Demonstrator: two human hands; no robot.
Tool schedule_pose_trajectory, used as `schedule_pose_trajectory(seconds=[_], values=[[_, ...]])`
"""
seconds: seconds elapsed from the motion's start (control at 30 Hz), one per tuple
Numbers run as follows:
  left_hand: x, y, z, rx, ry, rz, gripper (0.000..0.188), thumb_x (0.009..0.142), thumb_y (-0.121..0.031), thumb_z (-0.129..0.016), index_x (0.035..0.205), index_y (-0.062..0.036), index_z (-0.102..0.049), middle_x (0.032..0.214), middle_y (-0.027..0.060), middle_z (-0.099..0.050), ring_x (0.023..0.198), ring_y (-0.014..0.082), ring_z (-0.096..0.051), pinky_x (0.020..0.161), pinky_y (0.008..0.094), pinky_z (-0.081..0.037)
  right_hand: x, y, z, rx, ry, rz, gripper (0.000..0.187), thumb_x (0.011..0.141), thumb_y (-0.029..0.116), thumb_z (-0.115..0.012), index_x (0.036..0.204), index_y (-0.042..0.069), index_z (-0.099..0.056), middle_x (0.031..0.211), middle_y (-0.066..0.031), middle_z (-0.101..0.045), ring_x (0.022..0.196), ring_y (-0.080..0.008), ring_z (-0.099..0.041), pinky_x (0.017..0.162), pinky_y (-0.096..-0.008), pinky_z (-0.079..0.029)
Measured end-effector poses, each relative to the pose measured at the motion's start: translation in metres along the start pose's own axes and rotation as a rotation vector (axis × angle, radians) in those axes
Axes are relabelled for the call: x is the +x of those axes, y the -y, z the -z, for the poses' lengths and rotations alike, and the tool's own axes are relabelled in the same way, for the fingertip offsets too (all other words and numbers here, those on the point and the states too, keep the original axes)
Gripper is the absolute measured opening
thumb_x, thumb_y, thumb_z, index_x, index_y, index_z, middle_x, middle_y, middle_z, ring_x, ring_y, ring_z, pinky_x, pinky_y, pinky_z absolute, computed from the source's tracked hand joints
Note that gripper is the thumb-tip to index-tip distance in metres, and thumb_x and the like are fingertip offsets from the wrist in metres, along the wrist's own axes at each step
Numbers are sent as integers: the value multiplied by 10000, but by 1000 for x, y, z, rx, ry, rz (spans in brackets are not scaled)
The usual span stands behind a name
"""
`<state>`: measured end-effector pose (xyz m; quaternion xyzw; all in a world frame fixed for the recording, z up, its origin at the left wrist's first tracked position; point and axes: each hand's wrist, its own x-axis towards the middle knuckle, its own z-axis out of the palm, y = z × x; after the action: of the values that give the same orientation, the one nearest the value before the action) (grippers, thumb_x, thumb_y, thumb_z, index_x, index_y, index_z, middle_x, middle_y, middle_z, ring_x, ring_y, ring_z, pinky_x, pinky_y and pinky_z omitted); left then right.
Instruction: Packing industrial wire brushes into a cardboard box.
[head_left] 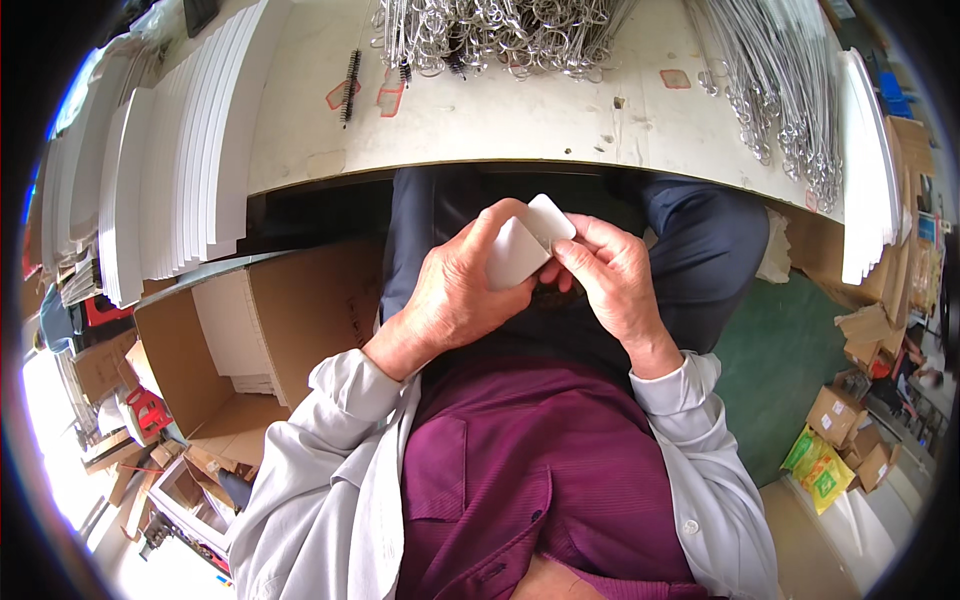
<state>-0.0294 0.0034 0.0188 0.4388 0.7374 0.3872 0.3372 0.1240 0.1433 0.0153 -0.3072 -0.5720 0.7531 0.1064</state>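
Note:
Above my lap, a slim white box (512, 255) is held up with its near end toward me. My left hand (450, 285) wraps round its side, thumb on top and fingers underneath. A rounded white end flap (552, 216) stands out from the far right end of the box. My right hand (615, 280) is closed at that end, its thumb and fingers pinching the flap's lower edge. What lies inside the box is hidden from view.
Beyond my lap is a worktable (480, 125) with a heap of looped wire-handled brushes (500, 35). More long wire pieces (775, 90) lie at its right. Two dark-bristled brushes lie near the heap. White flat cartons (190, 150) stand in a row at left, above an open cardboard box (310, 320).

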Motion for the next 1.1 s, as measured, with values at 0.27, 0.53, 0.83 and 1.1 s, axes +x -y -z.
schedule_pose_trajectory(seconds=[0.27,0.53,0.83,1.1], values=[[-3,7,-8,100,-17,-77,670,771,-93,-806,1372,-132,-512,1146,195,-696,1010,405,-721,834,456,-605,-4,-8,-14,-189,-86,37,215,1014,85,-663,1181,-39,-722,827,-86,-741,729,-111,-690,643,-263,-539],[-8,3,-12,2,-109,-67,713,794,-106,-825,1413,-122,-470,1099,201,-711,951,404,-737,805,441,-607,-7,-4,-21,-428,-113,311,269,1038,176,-650,1140,-60,-730,973,-227,-762,855,-257,-771,723,-329,-586],[-9,13,-23,178,-171,-99,626,798,-178,-813,1328,-25,-516,1108,227,-706,956,429,-725,793,490,-612,0,-20,-35,-163,-216,186,162,967,86,-739,1067,-41,-738,877,-94,-775,779,-93,-715,680,-247,-568],[-12,12,-28,176,-235,-153,537,781,-140,-800,1251,-30,-565,1033,195,-713,881,411,-731,733,479,-620,0,-14,-26,-28,-228,67,120,981,91,-723,963,-27,-718,775,-45,-730,652,-52,-650,559,-222,-531]])
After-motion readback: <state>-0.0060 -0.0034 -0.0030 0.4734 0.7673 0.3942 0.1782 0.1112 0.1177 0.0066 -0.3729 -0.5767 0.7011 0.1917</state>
